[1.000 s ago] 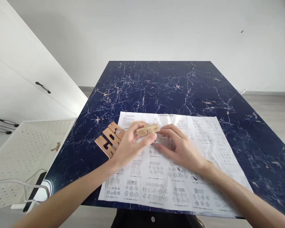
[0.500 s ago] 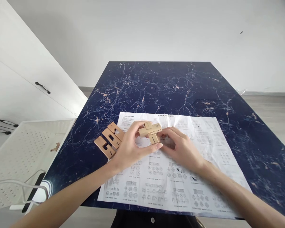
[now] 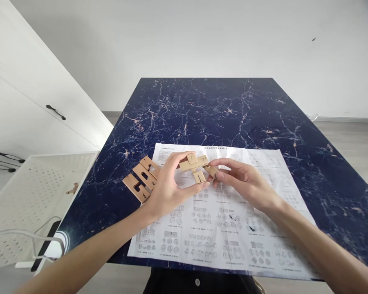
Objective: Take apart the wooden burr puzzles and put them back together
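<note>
Block assembly (image 3: 188,165) over printed sheet (image 3: 202,228) | left hand (image 3: 168,188): thumb and fingers gripping it | right hand (image 3: 245,175): pinching wooden bar (image 3: 212,171) at its right end | we judge: joining or parting, unclear; next calls for steady left grip, bar aligned
</note>
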Demonstrator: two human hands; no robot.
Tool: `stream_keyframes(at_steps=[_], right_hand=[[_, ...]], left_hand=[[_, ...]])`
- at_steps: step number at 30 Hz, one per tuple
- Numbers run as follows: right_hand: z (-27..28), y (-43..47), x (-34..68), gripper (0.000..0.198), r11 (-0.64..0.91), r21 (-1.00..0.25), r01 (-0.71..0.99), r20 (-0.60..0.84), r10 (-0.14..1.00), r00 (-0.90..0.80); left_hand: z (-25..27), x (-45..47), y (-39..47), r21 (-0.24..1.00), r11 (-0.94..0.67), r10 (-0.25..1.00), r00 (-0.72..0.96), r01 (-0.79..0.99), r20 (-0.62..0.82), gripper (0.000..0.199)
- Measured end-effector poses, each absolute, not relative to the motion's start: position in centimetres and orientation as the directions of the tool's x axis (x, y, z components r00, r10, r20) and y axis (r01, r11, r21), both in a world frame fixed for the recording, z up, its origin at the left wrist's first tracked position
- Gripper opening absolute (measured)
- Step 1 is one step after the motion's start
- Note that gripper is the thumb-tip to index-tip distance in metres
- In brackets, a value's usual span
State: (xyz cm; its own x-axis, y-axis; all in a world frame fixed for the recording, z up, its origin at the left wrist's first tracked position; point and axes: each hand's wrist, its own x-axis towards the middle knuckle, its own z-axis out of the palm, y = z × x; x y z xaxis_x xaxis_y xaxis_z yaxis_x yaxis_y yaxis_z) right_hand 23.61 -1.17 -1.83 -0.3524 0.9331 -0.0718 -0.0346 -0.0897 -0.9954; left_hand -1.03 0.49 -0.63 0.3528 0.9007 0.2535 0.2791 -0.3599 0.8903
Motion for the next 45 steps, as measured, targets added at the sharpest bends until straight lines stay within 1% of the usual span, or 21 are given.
stream_keyframes(at_steps=[6,11,14,21,24,26,29,32,35,40,45], right_hand=[[-2.3,-1.1,23.9,0.023,-0.134,-0.982,-0.135,-0.075,0.924,-0.374],[-2.2,-1.3,23.6,0.015,-0.2,-0.961,-0.19,-0.101,0.896,-0.432],[-2.3,-1.4,23.4,0.012,-0.227,-0.95,-0.216,-0.113,0.892,-0.438],[-2.6,-1.7,23.3,0.012,-0.274,-0.921,-0.276,-0.129,0.885,-0.447],[-2.7,-1.6,23.5,0.015,-0.32,-0.893,-0.317,-0.138,0.864,-0.484],[-2.6,-1.6,23.4,0.02,-0.338,-0.877,-0.341,-0.143,0.862,-0.486],[-2.4,-1.7,23.2,0.03,-0.343,-0.875,-0.34,-0.161,0.871,-0.464],[-2.3,-2.0,22.7,0.034,-0.333,-0.882,-0.334,-0.175,0.889,-0.423],[-2.3,-2.5,22.0,0.036,-0.313,-0.878,-0.362,-0.173,0.913,-0.37],[-2.4,-3.1,21.1,0.034,-0.317,-0.873,-0.372,-0.189,0.921,-0.34],[-2.3,-3.2,21.2,0.036,-0.343,-0.881,-0.325,-0.221,0.907,-0.359]], left_hand=[[-1.2,-1.3,0.4,0.79,-0.482,0.861,0.372,0.379,0.346,0.064],[-1.7,-1.4,0.1,0.729,-0.548,0.821,0.43,0.411,0.374,0.069],[-1.9,-1.5,0.1,0.712,-0.57,0.803,0.46,0.41,0.378,0.071],[-2.1,-1.4,0.2,0.715,-0.595,0.776,0.494,0.368,0.392,0.07],[-2.1,-1.4,0.2,0.714,-0.599,0.771,0.503,0.363,0.391,0.068],[-2.1,-1.4,0.1,0.701,-0.613,0.763,0.504,0.365,0.404,0.066],[-2.0,-1.5,0.1,0.659,-0.65,0.741,0.506,0.379,0.441,0.066],[-1.9,-1.6,0.1,0.619,-0.682,0.719,0.51,0.389,0.472,0.065],[-1.8,-1.7,0.1,0.595,-0.702,0.704,0.507,0.391,0.498,0.063],[-1.9,-1.7,0.1,0.562,-0.729,0.68,0.513,0.391,0.524,0.063],[-1.8,-1.6,0.0,0.563,-0.721,0.689,0.509,0.404,0.517,0.062]])
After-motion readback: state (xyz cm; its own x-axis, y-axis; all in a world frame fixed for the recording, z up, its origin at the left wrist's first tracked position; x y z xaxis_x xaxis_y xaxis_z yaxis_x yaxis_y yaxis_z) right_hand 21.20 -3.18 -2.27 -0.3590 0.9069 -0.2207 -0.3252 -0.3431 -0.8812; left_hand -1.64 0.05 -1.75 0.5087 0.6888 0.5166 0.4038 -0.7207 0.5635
